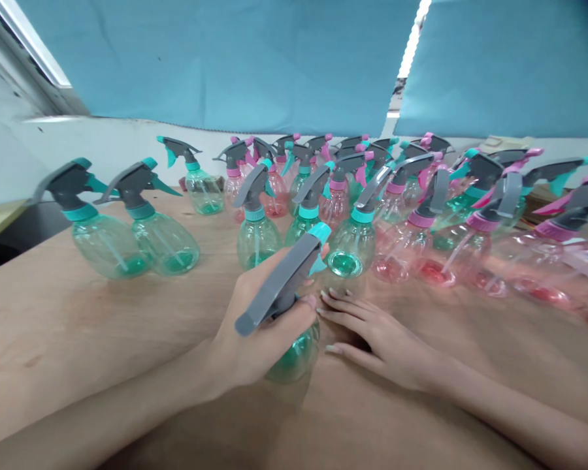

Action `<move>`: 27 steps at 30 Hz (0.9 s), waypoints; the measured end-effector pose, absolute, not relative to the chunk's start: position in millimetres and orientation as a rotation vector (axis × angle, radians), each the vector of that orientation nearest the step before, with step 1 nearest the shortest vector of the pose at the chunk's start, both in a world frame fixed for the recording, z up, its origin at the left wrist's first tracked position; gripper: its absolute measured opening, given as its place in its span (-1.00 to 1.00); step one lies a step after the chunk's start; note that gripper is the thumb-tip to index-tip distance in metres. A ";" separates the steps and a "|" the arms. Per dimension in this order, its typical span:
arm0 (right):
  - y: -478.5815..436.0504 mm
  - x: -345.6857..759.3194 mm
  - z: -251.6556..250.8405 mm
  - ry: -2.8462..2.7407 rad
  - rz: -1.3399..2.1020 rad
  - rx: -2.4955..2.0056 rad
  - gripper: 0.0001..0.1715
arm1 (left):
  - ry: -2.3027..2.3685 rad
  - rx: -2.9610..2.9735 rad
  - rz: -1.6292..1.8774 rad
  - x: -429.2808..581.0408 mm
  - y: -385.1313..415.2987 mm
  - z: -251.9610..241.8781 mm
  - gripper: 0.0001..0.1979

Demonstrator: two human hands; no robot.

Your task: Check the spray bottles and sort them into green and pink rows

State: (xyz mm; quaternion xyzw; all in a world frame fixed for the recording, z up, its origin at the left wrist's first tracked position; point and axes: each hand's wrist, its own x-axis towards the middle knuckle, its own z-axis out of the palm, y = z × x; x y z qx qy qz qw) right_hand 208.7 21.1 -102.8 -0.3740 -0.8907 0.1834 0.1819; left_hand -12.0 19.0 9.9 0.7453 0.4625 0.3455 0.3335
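My left hand [255, 326] is wrapped round the neck of a green spray bottle [296, 356] standing on the wooden table [78, 339], just under its grey trigger head [279, 284] with a teal nozzle. My right hand [377, 336] lies flat on the table beside that bottle, fingers stretched out toward its base, holding nothing.
Several green and pink spray bottles stand in rows behind my hands, from a green pair at the left [137, 228] to pink ones at the right [529, 261]. A blue curtain [235, 59] hangs behind a white ledge [98, 140].
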 end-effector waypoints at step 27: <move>21.6 208.5 -103.1 -2.489 0.504 -1.028 -0.36 | 1.179 1.804 0.873 -13.3 16.9 12.6 -0.46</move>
